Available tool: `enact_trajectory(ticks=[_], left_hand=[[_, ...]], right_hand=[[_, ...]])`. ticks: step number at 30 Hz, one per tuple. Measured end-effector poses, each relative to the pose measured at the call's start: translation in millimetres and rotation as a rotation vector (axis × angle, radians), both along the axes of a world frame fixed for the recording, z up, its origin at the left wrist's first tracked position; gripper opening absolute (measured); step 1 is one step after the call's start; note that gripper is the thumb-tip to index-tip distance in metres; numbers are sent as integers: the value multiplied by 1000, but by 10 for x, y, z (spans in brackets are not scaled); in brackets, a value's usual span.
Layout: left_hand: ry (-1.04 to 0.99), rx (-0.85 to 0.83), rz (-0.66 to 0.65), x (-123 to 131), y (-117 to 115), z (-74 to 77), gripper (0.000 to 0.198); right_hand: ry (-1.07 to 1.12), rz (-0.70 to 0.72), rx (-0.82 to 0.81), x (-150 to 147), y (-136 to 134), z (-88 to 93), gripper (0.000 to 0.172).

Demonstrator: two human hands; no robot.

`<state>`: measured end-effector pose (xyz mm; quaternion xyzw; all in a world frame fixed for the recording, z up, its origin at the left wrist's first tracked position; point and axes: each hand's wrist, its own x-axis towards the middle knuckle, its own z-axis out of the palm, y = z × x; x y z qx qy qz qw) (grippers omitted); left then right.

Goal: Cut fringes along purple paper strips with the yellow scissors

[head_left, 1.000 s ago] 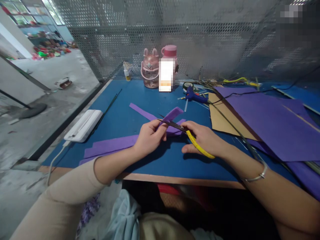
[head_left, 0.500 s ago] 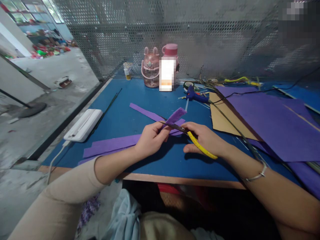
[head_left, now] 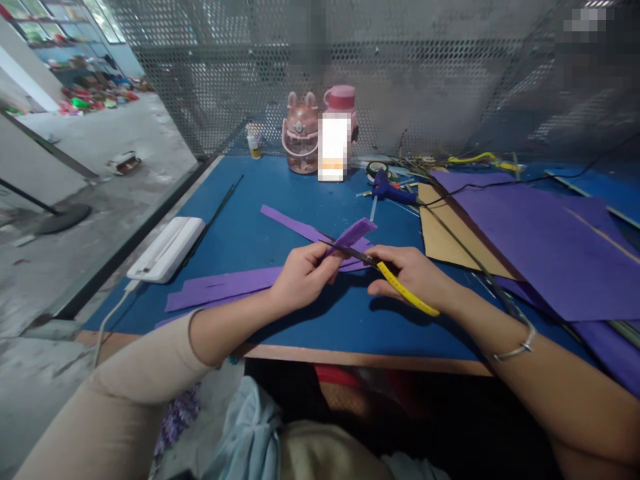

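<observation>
Between the thumb and fingers of my left hand [head_left: 307, 272] is a folded purple strip [head_left: 357, 230], its free end pointing up and to the right. My right hand [head_left: 413, 273] grips yellow-handled scissors [head_left: 407, 290], whose dark blades lie across the purple strip close to my left fingertips. Behind the blades another purple strip [head_left: 287, 222] rests on the table. More long purple strips [head_left: 225, 287] lie flat beside and partly under my left forearm.
On the blue table [head_left: 240, 247] stand a white power bank [head_left: 167, 250] with a cable, a pink bottle [head_left: 301, 137] and a bright phone [head_left: 334, 147]. A blue glue gun [head_left: 393, 190] lies near black tape [head_left: 377, 171]. Purple sheets [head_left: 540, 247] and tan card [head_left: 450, 233] cover the right side.
The scissors' yellow handle has shifted slightly right and the strip's free end has tilted a little to the right. Both hands stay almost in place.
</observation>
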<state>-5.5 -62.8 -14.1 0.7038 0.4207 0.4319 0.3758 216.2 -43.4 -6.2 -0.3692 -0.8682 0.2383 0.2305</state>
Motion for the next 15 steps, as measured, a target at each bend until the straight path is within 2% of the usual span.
enact_trajectory(ticks=[6,10,12,15], left_hand=[[-14,-23,18,-6,5,-14,29],[-29,-131,-13,5,24,-51,28],[-27,-150,-14,8,52,-78,28],[41,-43,7,-11,130,-122,29]], right_hand=[[-27,-58,0,24,-1,0,39],[-72,-79,18,29,8,-17,38],[-124,-66,50,36,31,-1,46],[-254,-63,65,115,85,112,67]])
